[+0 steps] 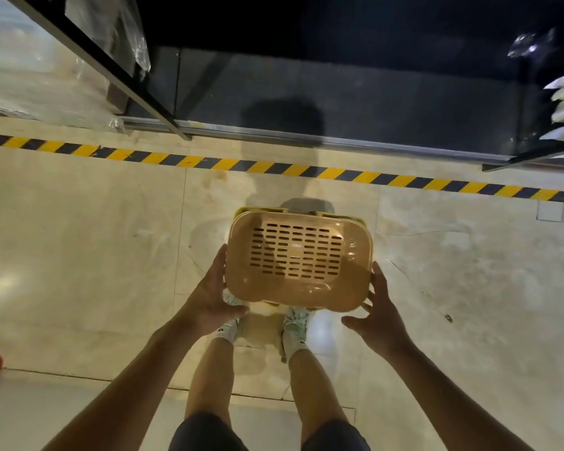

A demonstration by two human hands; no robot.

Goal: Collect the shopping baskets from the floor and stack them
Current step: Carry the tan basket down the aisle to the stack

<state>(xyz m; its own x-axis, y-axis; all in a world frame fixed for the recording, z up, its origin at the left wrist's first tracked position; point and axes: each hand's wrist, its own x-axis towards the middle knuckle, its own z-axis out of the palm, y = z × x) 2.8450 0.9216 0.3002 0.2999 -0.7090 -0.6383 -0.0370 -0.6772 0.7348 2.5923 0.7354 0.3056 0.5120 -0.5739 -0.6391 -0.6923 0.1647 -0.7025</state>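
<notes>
Spanning the orange basket (298, 260), left hand (212, 296) touches it; right hand (376, 315) spread beside.

Bare forearms, no sleeves, no watch or rings visible on left hand (214, 296) or right hand (376, 312). Dark shorts (205, 432) ending above knees. 2 white ankle socks (226, 331) with small dark logo. Pale greenish-white lace-up sneakers (295, 322).

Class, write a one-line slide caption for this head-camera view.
Left hand and right hand flank a tan shopping basket above the tiled floor, near striped hazard tape.
</notes>
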